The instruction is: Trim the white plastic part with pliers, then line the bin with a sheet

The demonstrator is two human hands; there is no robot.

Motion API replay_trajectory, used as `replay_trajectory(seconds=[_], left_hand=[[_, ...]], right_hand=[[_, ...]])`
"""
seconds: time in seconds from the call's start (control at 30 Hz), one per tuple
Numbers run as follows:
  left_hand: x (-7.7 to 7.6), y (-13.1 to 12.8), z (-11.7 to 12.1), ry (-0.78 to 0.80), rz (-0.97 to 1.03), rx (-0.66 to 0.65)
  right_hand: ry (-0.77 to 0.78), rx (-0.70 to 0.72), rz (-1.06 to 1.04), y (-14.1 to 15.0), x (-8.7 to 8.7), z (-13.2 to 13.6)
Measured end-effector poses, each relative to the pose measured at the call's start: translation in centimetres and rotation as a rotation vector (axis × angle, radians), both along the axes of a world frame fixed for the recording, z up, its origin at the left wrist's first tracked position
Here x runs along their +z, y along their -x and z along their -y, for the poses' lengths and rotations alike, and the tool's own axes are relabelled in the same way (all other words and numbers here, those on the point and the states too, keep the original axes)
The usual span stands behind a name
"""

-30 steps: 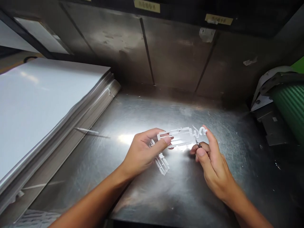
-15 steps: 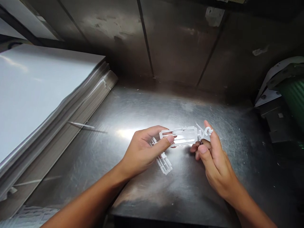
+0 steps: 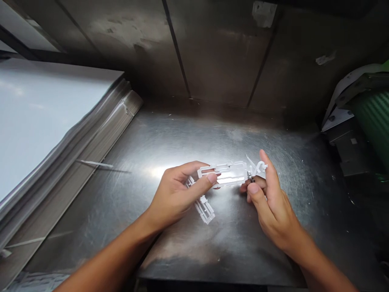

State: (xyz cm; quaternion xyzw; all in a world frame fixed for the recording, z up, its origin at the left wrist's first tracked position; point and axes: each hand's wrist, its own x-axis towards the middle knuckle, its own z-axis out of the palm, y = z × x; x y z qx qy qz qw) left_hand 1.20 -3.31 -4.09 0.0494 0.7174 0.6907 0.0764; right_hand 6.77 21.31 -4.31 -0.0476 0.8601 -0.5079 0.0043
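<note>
My left hand point(image 3: 179, 192) grips a white plastic frame-like part point(image 3: 232, 173) by its left end, the thumb pressed on top. Beneath that hand a second white slotted part point(image 3: 205, 209) sticks out at a slant; its upper portion is hidden. My right hand point(image 3: 272, 198) is closed at the other end of the frame part, with the index finger stretched upward. Between its thumb and fingers shows a small dark metal tool tip point(image 3: 251, 177), most of it covered. A curled white plastic strip point(image 3: 259, 167) lies against the index finger, beside the frame part's right end.
Under my hands is a scratched metal tabletop point(image 3: 146, 142). A thick stack of white sheets point(image 3: 60, 93) stands at the left, with a loose strap end point(image 3: 96, 164) jutting out. At the right is a machine part point(image 3: 343, 101) with a green ribbed surface. A metal wall point(image 3: 212, 52) closes the back.
The whole view has shifted slightly, so everything appears a little farther left. Both hands keep nearly the same grip on the white part and the metal tool.
</note>
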Motion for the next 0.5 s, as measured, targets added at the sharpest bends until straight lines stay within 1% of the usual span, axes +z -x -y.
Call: replay_trajectory(seconds=[0.2, 0.5], left_hand=[[-0.10, -0.17, 0.10, 0.008, -0.024, 0.018], [-0.19, -0.04, -0.12, 0.008, -0.025, 0.016]], right_hand=[[-0.041, 0.023, 0.008, 0.08, 0.24, 0.08], [-0.118, 0.007, -0.036, 0.16, 0.27, 0.14]])
